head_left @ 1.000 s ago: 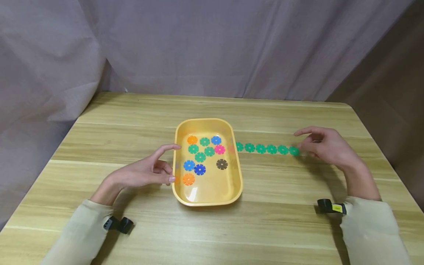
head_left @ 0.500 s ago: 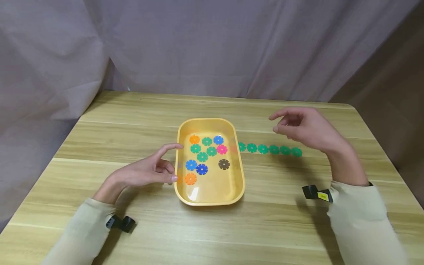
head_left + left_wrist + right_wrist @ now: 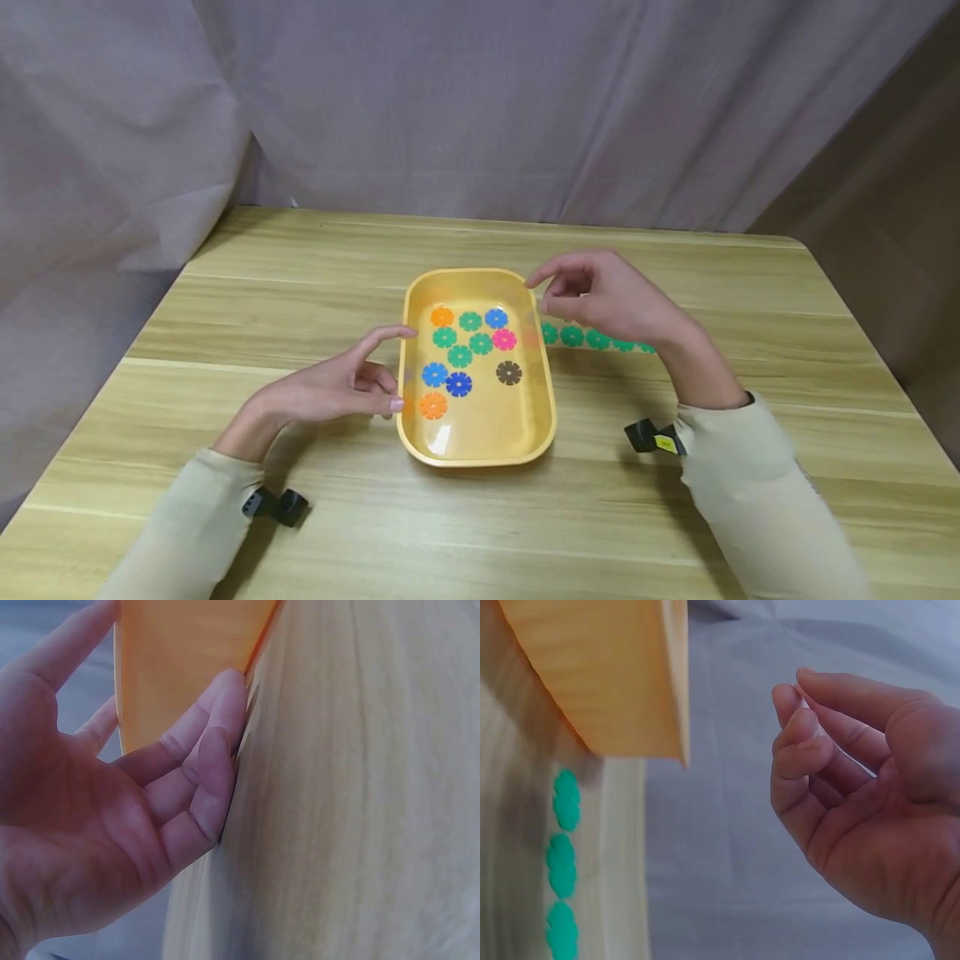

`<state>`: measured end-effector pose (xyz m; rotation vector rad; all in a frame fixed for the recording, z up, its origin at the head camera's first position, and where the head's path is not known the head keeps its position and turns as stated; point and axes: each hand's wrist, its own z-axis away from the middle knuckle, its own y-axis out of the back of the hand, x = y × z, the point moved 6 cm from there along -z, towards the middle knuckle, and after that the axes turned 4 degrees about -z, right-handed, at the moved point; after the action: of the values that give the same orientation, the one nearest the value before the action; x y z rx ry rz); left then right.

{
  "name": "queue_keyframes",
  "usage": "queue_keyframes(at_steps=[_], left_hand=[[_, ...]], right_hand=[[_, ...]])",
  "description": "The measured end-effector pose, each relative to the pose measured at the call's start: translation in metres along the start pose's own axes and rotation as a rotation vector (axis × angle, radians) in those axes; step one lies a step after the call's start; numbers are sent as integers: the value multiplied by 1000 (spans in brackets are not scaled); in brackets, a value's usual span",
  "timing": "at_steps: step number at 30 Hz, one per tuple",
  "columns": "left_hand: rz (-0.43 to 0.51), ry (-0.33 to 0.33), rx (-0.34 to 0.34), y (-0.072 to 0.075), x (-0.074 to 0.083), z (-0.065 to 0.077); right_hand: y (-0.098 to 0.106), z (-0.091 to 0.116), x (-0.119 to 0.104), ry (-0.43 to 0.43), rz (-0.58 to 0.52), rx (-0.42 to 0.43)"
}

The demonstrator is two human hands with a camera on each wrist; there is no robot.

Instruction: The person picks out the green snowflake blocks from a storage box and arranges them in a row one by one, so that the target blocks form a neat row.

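Note:
The yellow tray [image 3: 491, 437] holds several notched plastic snowflake discs in green, blue, orange, pink and brown, such as the brown disc [image 3: 509, 372]. My left hand [image 3: 330, 383] holds the tray at its left side, thumb and index fingertip at the rim, other fingers curled by the outer wall. Above the tray's right rim is my right hand [image 3: 611, 296], fingers loosely bent and nothing between thumb and index. In the right wrist view that hand [image 3: 862, 780] is apart from the tray wall [image 3: 607, 675]. A row of green discs [image 3: 572, 336] runs rightward from the tray, partly behind my right forearm.
The wooden table [image 3: 337, 517] has its far edge along a grey curtain [image 3: 450, 108]. A black wrist camera [image 3: 288, 507] sits by the left sleeve; another black camera [image 3: 642, 435] sits by the right sleeve.
My right hand has left the right end of the green row, risen and moved left to the tray's right rim. The left hand has stayed on the tray.

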<state>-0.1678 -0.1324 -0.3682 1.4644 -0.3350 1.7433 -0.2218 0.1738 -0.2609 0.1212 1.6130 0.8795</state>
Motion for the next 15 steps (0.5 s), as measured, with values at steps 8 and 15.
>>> queue_keyframes(at_steps=[8, 15], left_hand=[[-16, -9, 2, 1, 0, -1], [-13, -3, 3, 0, 0, -2]], right_hand=[[-30, -18, 1, 34, -55, -65], [-54, -33, 0, 6, -89, -132]])
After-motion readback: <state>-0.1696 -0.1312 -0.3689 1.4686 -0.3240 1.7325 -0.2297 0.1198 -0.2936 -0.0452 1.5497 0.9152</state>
